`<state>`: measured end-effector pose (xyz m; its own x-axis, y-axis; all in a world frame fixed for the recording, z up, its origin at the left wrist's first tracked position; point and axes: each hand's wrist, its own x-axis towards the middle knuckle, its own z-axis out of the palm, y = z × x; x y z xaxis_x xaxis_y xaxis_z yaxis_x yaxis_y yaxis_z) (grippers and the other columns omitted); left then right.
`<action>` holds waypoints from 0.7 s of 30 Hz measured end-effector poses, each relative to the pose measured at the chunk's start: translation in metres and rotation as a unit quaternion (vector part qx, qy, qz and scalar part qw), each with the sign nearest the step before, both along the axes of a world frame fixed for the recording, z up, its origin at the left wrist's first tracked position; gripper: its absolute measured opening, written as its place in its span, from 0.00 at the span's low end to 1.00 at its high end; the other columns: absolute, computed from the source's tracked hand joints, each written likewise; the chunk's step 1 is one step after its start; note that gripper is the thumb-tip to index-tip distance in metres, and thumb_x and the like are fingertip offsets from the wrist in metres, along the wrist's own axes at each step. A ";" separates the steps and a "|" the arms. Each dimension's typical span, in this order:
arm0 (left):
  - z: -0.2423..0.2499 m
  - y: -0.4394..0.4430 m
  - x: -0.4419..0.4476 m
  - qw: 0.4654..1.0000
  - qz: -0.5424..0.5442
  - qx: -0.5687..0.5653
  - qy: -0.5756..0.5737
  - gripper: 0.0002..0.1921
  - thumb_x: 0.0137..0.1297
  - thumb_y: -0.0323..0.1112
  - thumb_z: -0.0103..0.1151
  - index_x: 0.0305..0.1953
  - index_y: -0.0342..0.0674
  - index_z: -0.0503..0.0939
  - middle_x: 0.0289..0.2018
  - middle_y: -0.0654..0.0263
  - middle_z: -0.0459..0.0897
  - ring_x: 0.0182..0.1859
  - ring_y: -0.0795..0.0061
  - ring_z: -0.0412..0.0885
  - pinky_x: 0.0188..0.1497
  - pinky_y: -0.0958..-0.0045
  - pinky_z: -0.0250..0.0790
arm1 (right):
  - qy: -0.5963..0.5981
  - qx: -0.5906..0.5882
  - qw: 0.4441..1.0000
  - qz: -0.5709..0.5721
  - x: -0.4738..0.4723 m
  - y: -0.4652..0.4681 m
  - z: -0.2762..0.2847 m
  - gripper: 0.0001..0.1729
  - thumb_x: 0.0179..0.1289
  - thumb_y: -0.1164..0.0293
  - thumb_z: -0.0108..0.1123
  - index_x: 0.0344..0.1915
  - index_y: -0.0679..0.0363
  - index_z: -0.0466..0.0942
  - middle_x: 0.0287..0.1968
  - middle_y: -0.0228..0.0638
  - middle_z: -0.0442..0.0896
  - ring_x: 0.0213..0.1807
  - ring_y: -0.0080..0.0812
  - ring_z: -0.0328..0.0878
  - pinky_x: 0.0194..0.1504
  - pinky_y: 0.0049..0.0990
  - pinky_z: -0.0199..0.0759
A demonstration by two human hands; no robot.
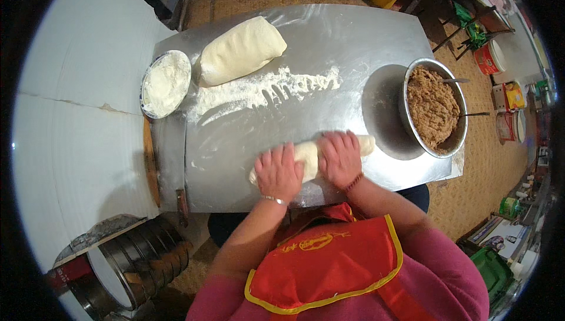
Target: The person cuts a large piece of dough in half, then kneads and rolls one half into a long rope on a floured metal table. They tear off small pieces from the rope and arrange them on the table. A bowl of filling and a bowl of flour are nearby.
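A thick roll of pale dough (307,158) lies near the front edge of the steel worktable (229,144). My left hand (280,171) presses on its left part, and my right hand (340,158) presses on it farther right, with the dough's right end showing past the fingers. Beyond them, white flour (273,91) is spread in a streaked band. A larger piece of dough (242,50) rests behind that flour. At the table's left stands a bowl of flour (166,84).
A metal bowl of ground filling (432,109) with two utensil handles stands at the table's right edge. A knife-like tool with a brown handle (182,206) lies at the front left corner. A white wall (88,78) borders the left side.
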<state>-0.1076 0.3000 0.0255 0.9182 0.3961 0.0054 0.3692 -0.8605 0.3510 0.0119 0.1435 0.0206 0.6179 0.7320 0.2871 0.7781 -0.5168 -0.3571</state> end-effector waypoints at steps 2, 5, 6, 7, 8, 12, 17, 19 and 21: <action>-0.002 0.017 0.025 0.998 0.042 -0.015 0.032 0.30 0.66 0.51 0.56 0.65 0.42 0.75 0.64 0.57 0.75 0.67 0.52 0.69 0.72 0.41 0.53 | 0.025 -0.031 0.999 -0.026 0.030 0.025 -0.002 0.19 0.64 0.64 0.60 0.52 0.58 0.80 0.57 0.43 0.80 0.61 0.47 0.74 0.68 0.51 0.61; -0.003 0.043 0.060 0.995 0.100 0.025 -0.001 0.29 0.68 0.52 0.55 0.66 0.43 0.75 0.69 0.55 0.72 0.73 0.48 0.63 0.76 0.37 0.48 | -0.010 -0.046 0.996 -0.076 0.062 0.056 0.005 0.18 0.66 0.62 0.59 0.52 0.56 0.81 0.57 0.42 0.80 0.63 0.47 0.73 0.68 0.49 0.60; -0.004 0.052 0.071 0.992 0.124 0.034 0.002 0.29 0.69 0.51 0.54 0.66 0.43 0.75 0.70 0.55 0.70 0.75 0.46 0.61 0.76 0.36 0.46 | -0.015 -0.041 0.994 -0.096 0.071 0.066 0.007 0.18 0.67 0.61 0.59 0.52 0.56 0.81 0.58 0.42 0.80 0.64 0.47 0.72 0.68 0.49 0.60; -0.006 0.061 0.079 0.990 0.137 0.034 -0.011 0.29 0.69 0.52 0.54 0.67 0.43 0.75 0.72 0.55 0.69 0.76 0.45 0.60 0.77 0.35 0.45 | -0.014 -0.050 0.991 -0.125 0.078 0.073 0.008 0.18 0.67 0.60 0.58 0.53 0.55 0.81 0.58 0.42 0.80 0.64 0.47 0.72 0.69 0.49 0.60; -0.008 0.068 0.086 0.988 0.152 0.023 -0.003 0.30 0.70 0.52 0.54 0.68 0.44 0.74 0.73 0.54 0.68 0.77 0.45 0.58 0.77 0.35 0.44 | -0.002 -0.051 0.991 -0.127 0.082 0.077 0.008 0.19 0.68 0.59 0.57 0.52 0.56 0.82 0.61 0.42 0.79 0.66 0.47 0.71 0.69 0.50 0.59; -0.005 0.078 0.080 0.998 0.051 0.018 0.015 0.26 0.72 0.53 0.52 0.65 0.47 0.79 0.74 0.57 0.66 0.78 0.44 0.58 0.76 0.36 0.48 | 0.056 -0.085 0.994 -0.046 0.079 0.061 0.013 0.20 0.71 0.56 0.54 0.50 0.57 0.84 0.62 0.42 0.81 0.67 0.46 0.72 0.69 0.50 0.62; 0.029 0.024 0.028 0.986 -0.073 -0.142 0.047 0.21 0.72 0.45 0.49 0.57 0.44 0.83 0.55 0.56 0.85 0.65 0.48 0.75 0.68 0.47 0.63 | 0.141 0.036 0.989 0.011 0.016 -0.010 0.044 0.21 0.72 0.56 0.51 0.45 0.60 0.84 0.48 0.48 0.86 0.55 0.50 0.80 0.60 0.47 0.69; 0.032 -0.021 0.020 0.986 -0.089 -0.131 0.041 0.20 0.70 0.43 0.48 0.55 0.40 0.82 0.49 0.55 0.87 0.62 0.48 0.77 0.67 0.49 0.63 | 0.154 0.006 0.988 0.019 -0.014 -0.024 0.049 0.21 0.73 0.58 0.51 0.51 0.62 0.82 0.53 0.47 0.84 0.57 0.51 0.79 0.62 0.48 0.67; 0.026 -0.054 0.016 0.988 -0.130 -0.075 -0.022 0.20 0.68 0.42 0.48 0.51 0.37 0.82 0.48 0.53 0.86 0.61 0.49 0.77 0.66 0.50 0.63 | 0.079 0.116 0.990 0.029 -0.032 -0.025 0.042 0.24 0.71 0.58 0.52 0.58 0.62 0.78 0.57 0.46 0.82 0.59 0.51 0.77 0.64 0.50 0.65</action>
<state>-0.0916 0.2461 0.0519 0.9893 0.1459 0.0073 0.1234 -0.8615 0.4926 -0.0200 0.1189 0.0629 0.6274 0.6931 0.3550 0.7289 -0.3622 -0.5809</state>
